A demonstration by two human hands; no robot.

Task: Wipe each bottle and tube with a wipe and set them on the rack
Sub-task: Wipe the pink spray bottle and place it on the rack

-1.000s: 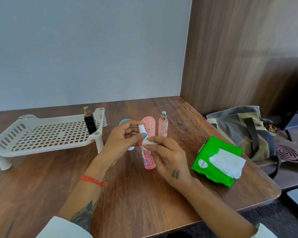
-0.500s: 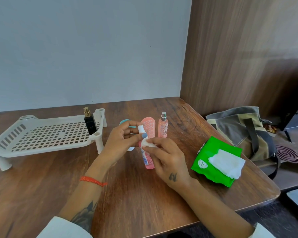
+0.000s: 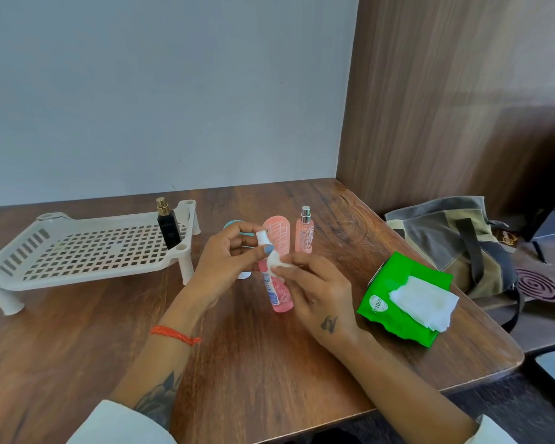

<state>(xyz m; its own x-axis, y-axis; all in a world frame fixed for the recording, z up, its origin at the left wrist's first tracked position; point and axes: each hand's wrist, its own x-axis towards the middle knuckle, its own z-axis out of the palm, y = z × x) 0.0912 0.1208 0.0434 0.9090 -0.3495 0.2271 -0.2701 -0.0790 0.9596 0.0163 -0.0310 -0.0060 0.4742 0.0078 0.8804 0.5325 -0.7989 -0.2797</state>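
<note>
Gripping pink spray bottle point(image 3: 277, 291) near white cap, left hand point(image 3: 225, 261); right hand point(image 3: 318, 291) pinches wipe point(image 3: 274, 262) against bottle neck; black bottle point(image 3: 169, 227) upright on rack point(image 3: 77, 251).

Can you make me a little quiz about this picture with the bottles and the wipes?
1. True or false: the black bottle already stands on the white rack.
2. Which hand presses the wipe on the held pink bottle? A) left hand B) right hand
3. What colour is the wipes pack on the table?

Key: 1 true. 2 B. 3 green.
</note>
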